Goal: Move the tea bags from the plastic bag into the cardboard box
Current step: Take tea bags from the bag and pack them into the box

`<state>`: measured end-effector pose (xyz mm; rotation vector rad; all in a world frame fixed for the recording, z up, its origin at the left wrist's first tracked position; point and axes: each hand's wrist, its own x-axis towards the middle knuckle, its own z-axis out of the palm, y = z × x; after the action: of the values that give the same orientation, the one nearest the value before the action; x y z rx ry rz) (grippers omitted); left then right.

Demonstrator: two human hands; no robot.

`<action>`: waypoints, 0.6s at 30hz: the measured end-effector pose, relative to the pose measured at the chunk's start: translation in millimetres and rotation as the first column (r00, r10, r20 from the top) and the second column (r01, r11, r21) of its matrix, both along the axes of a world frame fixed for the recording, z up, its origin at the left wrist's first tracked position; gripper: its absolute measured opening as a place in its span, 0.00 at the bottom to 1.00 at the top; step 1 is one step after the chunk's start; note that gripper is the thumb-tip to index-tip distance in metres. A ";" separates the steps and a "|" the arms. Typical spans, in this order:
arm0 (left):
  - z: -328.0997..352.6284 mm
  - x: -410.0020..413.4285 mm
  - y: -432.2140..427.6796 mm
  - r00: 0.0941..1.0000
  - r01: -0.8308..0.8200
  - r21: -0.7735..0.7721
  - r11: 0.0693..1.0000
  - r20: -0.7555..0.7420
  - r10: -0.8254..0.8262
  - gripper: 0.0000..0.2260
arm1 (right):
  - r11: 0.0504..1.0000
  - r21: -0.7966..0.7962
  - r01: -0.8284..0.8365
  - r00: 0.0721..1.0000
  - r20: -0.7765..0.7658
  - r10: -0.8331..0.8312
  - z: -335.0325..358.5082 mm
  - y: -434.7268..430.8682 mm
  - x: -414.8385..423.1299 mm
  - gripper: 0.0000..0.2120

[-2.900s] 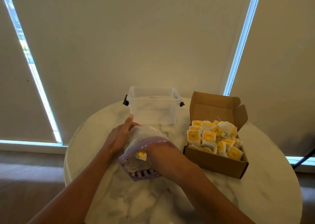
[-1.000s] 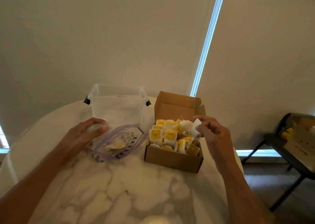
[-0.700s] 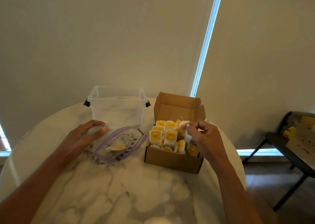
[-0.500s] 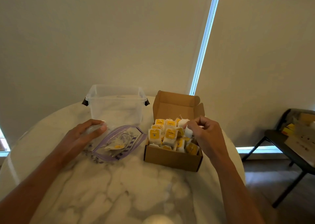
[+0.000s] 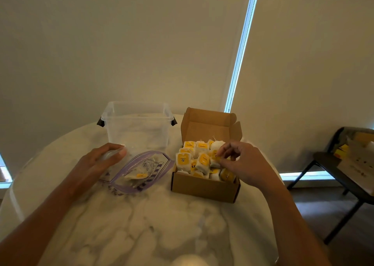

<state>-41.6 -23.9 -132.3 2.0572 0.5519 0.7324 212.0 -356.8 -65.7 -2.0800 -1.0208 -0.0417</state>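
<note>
The step in hand looked like seating a tea bag, and doing it well probably meant pressing it into a gap among the packed rows before letting go, since the brown open-lidded cardboard box was already heaped to its rim and a loose one could slide off onto the white marbled round counter. The right hand hung over the right half of the box, fingers curled in close, fingertips pinching one small white tea bag with a yellow label on top of the pile of like tea bags. Just left of the box lay the clear zip-top plastic bag with a purple rim, mouth turned toward the box, with at least one tea bag inside. The left hand gripped the end of the bag farthest from the box, fingers bent round bunched plastic, holding it against the counter. Behind the bag, left of the box lid, stood a clear plastic tub with black clips.
</note>
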 end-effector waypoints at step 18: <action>3.6 -2.8 -4.8 0.998 0.024 -0.037 0.999 0.055 -0.022 0.21 | 0.871 -0.404 -0.280 0.823 0.366 0.435 -24.4 120.3 -142.8 0.18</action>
<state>-44.4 -28.7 -128.7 2.0000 0.5064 0.7566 69.2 -236.5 -90.2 -2.1849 -1.8121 -0.1714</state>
